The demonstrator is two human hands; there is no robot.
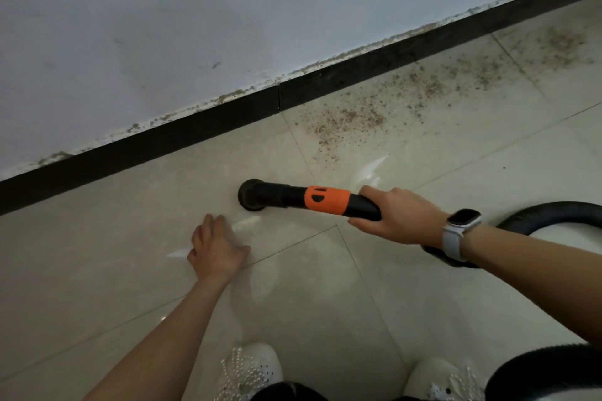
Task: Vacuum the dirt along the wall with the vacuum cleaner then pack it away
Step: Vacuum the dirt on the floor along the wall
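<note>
Shoes below | left hand flat on floor | right hand grips vacuum nozzle

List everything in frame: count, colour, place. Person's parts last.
vacuum wand: 1, black with orange collar, low over the floor, mid-frame
round brush nozzle: 1, black, at the wand's tip, on the tile short of the baseboard
vacuum hose: 1, black, loops away at right behind the wrist
dirt: scattered patches, brown, on the tiles along the wall, right of the nozzle
baseboard: 1, black, diagonal at the wall's foot
wall: 1, white, upper frame
floor tiles: several, beige, glossy
shoes: 2, white, beaded, bottom edge
smartwatch: 1, dark face, white band, right wrist
left hand: 1, fingers spread flat on the floor
right hand: 1, grips the wand
</note>
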